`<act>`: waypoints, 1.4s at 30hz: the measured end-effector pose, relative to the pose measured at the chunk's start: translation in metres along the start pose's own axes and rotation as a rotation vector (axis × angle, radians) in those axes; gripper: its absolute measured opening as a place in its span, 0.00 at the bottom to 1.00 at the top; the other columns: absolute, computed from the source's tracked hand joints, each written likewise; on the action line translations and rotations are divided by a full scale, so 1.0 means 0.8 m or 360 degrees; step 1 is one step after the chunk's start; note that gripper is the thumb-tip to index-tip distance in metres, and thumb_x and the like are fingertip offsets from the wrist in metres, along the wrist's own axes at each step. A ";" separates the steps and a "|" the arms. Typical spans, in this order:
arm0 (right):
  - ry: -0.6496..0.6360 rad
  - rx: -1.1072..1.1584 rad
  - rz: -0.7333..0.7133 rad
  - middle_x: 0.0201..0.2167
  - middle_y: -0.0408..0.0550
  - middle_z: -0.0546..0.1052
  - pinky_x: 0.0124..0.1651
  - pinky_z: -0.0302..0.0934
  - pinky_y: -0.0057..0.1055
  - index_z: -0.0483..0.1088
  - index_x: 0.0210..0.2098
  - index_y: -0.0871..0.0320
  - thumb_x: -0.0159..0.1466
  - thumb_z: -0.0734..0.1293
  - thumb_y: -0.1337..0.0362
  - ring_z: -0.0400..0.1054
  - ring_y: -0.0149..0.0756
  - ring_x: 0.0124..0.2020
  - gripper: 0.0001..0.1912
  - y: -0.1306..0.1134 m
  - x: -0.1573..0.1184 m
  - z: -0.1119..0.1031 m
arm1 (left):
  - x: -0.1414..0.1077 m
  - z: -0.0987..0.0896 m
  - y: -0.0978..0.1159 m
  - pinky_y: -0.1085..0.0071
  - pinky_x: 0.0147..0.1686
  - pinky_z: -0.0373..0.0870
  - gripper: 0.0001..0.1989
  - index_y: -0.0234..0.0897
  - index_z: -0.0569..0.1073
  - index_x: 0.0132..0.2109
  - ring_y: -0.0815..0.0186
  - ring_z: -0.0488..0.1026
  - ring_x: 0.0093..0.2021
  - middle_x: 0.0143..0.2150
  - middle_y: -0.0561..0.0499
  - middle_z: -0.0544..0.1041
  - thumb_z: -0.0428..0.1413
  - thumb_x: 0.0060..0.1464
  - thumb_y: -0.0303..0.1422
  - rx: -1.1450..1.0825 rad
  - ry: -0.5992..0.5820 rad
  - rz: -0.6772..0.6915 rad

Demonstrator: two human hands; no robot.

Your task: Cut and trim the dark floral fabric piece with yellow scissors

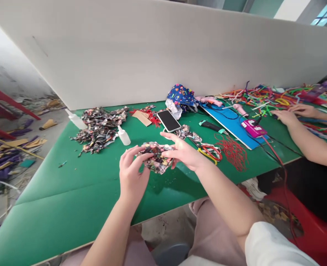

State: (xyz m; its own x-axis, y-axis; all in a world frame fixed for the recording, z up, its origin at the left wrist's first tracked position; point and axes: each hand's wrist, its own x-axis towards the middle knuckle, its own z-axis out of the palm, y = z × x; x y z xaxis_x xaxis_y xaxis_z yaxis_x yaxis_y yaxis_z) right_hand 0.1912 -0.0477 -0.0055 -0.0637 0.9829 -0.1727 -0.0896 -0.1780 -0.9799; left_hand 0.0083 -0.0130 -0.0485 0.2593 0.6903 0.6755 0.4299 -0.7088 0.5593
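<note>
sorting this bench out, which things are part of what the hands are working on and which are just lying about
In hand:
left hand
right hand
patterned fabric piece
pile of matching fabric pieces
glue bottle

Lying about:
phone
scissors
red cord bundle
glue gun
pipe cleaners
co-worker's hands

No readable text, label or number shows anywhere, perhaps owing to the blur.

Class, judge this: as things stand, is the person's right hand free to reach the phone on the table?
Probably not at once: the right hand shares the patterned fabric piece with the left hand. The phone lies uncovered just beyond.
</note>
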 end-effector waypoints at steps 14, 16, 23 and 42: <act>0.0173 -0.0379 -0.0199 0.30 0.42 0.70 0.26 0.64 0.30 0.46 0.62 0.40 0.55 0.67 0.56 0.66 0.31 0.26 0.39 0.030 -0.004 0.014 | -0.002 0.022 0.014 0.75 0.35 0.73 0.13 0.35 0.74 0.40 0.69 0.75 0.35 0.38 0.50 0.78 0.61 0.46 0.33 -0.1787 -0.0133 -0.1926; 0.0093 -0.0831 -0.0208 0.34 0.43 0.73 0.32 0.64 0.33 0.53 0.59 0.41 0.55 0.66 0.52 0.68 0.35 0.31 0.34 0.027 -0.013 -0.003 | 0.001 0.017 0.010 0.77 0.30 0.73 0.10 0.33 0.74 0.37 0.71 0.75 0.30 0.34 0.51 0.78 0.61 0.44 0.28 -0.1724 -0.0006 -0.1918; 0.0661 -0.2159 0.0217 0.39 0.54 0.75 0.39 0.60 0.35 0.69 0.45 0.56 0.55 0.67 0.61 0.70 0.44 0.40 0.18 0.026 -0.054 -0.117 | 0.011 -0.004 -0.004 0.78 0.21 0.72 0.09 0.33 0.73 0.34 0.71 0.73 0.24 0.28 0.52 0.77 0.62 0.42 0.28 -0.1575 0.0148 -0.1917; 0.0375 -0.1116 0.0237 0.34 0.47 0.70 0.31 0.64 0.31 0.57 0.57 0.48 0.53 0.67 0.60 0.68 0.34 0.29 0.33 0.048 -0.096 -0.178 | 0.003 0.013 0.011 0.72 0.30 0.71 0.18 0.34 0.73 0.41 0.68 0.74 0.30 0.36 0.49 0.78 0.64 0.41 0.36 -0.1379 -0.0136 -0.1617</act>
State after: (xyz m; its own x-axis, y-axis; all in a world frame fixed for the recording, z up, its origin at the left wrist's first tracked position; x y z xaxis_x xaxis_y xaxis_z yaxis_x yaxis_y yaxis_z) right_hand 0.3345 -0.1235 -0.0437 0.1957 0.9489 -0.2476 0.5618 -0.3155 -0.7648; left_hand 0.0220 -0.0163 -0.0471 0.2203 0.9471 -0.2333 -0.2122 0.2800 0.9362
